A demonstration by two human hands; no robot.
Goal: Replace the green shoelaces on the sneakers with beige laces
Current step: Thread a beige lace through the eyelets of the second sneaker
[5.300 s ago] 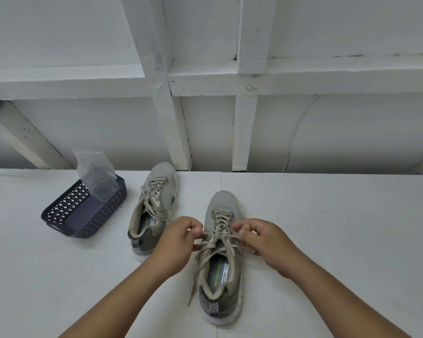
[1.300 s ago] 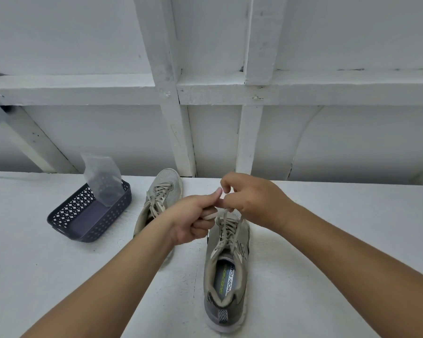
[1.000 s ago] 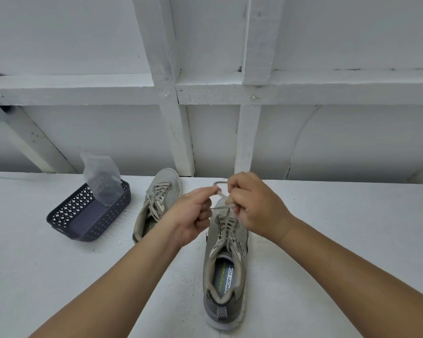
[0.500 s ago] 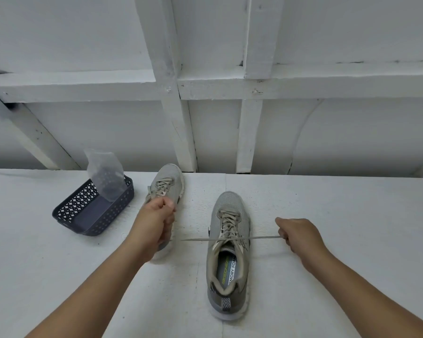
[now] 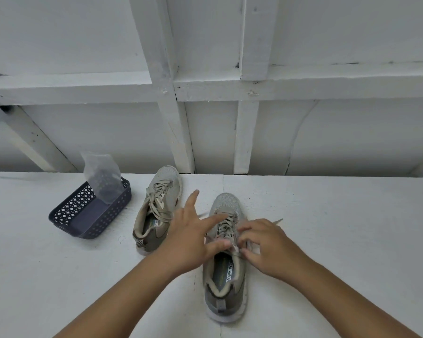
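Note:
Two grey-beige sneakers stand on the white table, both threaded with beige laces. The near sneaker (image 5: pixel 226 272) points away from me, and the far sneaker (image 5: pixel 156 208) lies to its left with its laces loose. My left hand (image 5: pixel 191 230) hovers over the near sneaker's laces with fingers spread, blurred by motion and holding nothing. My right hand (image 5: pixel 266 245) rests at the shoe's right side, thumb and fingers pinched on the beige lace (image 5: pixel 236 250) at the top eyelets. One lace end (image 5: pixel 279 220) sticks out beyond my right hand. No green lace is visible.
A dark blue perforated basket (image 5: pixel 100 215) sits at the left with a clear plastic bag (image 5: pixel 101 179) standing in it. A white framed wall (image 5: pixel 181 132) rises right behind the table's far edge.
Half a second ago both hands pulled the lace ends taut out to the sides. Now both hands have come back to the middle of the near sneaker, and my left hand has let go.

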